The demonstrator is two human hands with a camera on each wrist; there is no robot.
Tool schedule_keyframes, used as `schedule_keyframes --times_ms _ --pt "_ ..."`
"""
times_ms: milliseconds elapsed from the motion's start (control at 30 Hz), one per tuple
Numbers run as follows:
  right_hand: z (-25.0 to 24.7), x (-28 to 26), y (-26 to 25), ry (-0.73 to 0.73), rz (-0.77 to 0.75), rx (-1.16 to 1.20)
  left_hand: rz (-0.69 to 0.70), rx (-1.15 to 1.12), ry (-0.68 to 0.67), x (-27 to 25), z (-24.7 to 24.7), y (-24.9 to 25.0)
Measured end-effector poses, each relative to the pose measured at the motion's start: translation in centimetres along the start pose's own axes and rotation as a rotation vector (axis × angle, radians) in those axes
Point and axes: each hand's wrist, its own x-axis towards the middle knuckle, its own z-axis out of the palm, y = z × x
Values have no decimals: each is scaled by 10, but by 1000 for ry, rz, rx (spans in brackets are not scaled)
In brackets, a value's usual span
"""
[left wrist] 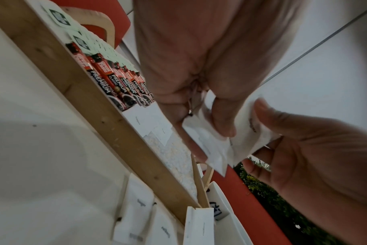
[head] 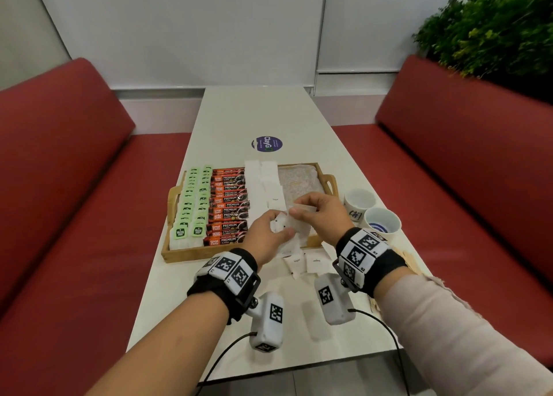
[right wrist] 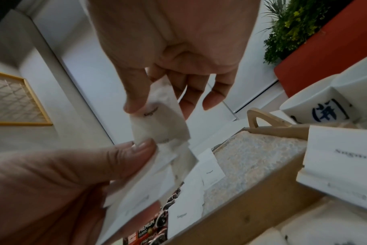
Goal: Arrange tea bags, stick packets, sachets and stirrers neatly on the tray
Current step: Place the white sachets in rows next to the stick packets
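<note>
Pale, matt wooden tray (head: 175,253), glossy foil-like stick packets (head: 229,214), matt paper sachets (head: 314,262), apparently glazed ceramic cups (head: 383,222).

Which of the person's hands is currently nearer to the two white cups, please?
Right. The right hand holds a sachet over the tray's right part, just left of the cups; the left hand is farther left.

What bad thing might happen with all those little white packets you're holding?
The left hand grips a loose fan of sachets by thumb alone; as the right hand pulls one sachet free, others might slip and fall onto the neat rows in the tray. The right forearm is close to the cups and could bump them.
</note>
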Motion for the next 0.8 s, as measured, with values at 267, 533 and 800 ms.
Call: schedule_keyframes --times_ms 267,533,800 --pt "-23 22 4 -3 -58 -146 57 54 76 19 18 11" --pt "-29 47 22 -15 11 -160 58 26 162 40 17 13" --pt "-29 89 39 144 70 -173 10 -22 309 72 -1 15"
